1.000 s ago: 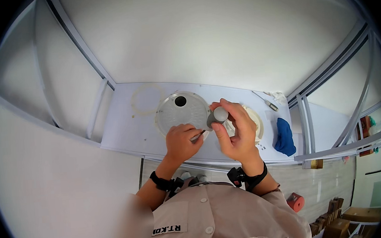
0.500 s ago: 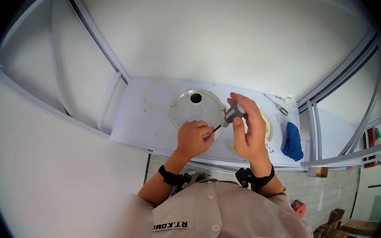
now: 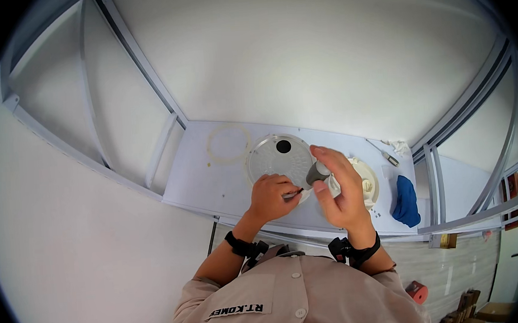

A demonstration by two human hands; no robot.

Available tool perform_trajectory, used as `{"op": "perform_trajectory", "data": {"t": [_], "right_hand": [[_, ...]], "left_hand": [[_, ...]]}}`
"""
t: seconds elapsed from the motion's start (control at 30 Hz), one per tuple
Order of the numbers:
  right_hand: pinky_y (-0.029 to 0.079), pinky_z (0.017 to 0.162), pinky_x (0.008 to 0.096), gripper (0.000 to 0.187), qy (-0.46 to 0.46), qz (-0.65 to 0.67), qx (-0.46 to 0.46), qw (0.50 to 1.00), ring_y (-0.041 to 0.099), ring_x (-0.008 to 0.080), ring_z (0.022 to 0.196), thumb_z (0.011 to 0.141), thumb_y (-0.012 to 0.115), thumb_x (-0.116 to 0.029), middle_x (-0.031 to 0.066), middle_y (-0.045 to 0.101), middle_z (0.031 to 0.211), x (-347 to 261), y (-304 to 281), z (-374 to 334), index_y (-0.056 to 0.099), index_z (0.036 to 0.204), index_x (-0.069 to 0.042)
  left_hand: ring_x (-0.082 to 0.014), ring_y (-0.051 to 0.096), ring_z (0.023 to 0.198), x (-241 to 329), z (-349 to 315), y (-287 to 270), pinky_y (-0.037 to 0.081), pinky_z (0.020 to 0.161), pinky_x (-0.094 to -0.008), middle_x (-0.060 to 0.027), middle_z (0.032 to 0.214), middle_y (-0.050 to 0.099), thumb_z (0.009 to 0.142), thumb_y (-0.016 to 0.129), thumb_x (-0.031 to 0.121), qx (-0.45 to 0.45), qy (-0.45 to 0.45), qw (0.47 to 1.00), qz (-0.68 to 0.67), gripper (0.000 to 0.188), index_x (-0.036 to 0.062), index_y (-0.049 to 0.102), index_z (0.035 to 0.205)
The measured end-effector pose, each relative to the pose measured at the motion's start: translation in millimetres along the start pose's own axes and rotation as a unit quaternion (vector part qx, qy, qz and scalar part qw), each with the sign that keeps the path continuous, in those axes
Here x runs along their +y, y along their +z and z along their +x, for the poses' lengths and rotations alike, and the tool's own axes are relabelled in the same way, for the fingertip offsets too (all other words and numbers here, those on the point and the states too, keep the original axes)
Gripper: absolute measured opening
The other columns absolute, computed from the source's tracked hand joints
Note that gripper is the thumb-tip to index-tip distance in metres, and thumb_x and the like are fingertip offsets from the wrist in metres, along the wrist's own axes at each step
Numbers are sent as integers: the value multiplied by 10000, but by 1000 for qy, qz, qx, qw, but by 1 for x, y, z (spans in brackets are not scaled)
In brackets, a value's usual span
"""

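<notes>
My right hand (image 3: pixel 342 197) holds a grey-handled screwdriver (image 3: pixel 316 174) between thumb and fingers, its dark shaft slanting toward my left hand. My left hand (image 3: pixel 271 196) is closed in a pinch at the shaft's tip, on a small piece too hidden to name. Both hands are above the near edge of a round, silvery, shiny disc (image 3: pixel 266 161) with a black round spot (image 3: pixel 283 146) near its far side. Partly behind my right hand is a cream-coloured round part (image 3: pixel 368 175) with a raised centre.
A thin yellowish ring (image 3: pixel 227 126) lies at the table's far left. On the right are another screwdriver (image 3: pixel 384 154), crumpled white material (image 3: pixel 400 147) and a blue cloth (image 3: pixel 405 202). Grey frame posts (image 3: pixel 434 179) and white panels (image 3: pixel 335 54) enclose the white table (image 3: pixel 191 178).
The whole view has shifted, so the table appears lower and further right. The screwdriver's handle now points more toward the camera; both hands stay close together at its tip.
</notes>
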State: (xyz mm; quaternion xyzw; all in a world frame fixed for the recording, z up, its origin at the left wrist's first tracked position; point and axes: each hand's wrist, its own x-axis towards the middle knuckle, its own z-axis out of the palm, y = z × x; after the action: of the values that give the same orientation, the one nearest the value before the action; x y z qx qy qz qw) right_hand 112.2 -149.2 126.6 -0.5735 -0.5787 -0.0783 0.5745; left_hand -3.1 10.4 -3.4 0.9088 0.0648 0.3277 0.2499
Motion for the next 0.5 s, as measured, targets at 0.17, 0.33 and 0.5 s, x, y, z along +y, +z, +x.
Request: {"op": "perform_trajectory", "data": {"t": [0.17, 0.33, 0.5], "right_hand": [[550, 963, 406, 533, 41, -91, -3, 995, 686, 358, 1101, 879, 697, 25, 225, 677, 1244, 9, -2, -10, 606, 1404, 40], [549, 913, 379, 578, 73, 23, 33, 997, 666, 318, 1059, 879, 731, 4, 171, 648, 1193, 14, 3, -10, 592, 1439, 4], [551, 910, 376, 630, 53, -100, 8, 993, 672, 312, 1041, 879, 727, 12, 175, 652, 1174, 0, 2, 3, 559, 1485, 20]], "left_hand": [[-184, 632, 663, 0, -2, 2, 447, 629, -364, 62, 737, 665, 743, 890, 236, 28, 30, 999, 18, 133, 184, 768, 736], [-179, 604, 643, -5, -4, 6, 424, 618, -361, 68, 700, 623, 733, 909, 249, 46, 37, 998, 6, 154, 191, 767, 738], [-182, 593, 654, -3, -4, 3, 430, 637, -360, 61, 702, 613, 755, 890, 265, 30, 26, 999, 8, 150, 188, 763, 739]]}}
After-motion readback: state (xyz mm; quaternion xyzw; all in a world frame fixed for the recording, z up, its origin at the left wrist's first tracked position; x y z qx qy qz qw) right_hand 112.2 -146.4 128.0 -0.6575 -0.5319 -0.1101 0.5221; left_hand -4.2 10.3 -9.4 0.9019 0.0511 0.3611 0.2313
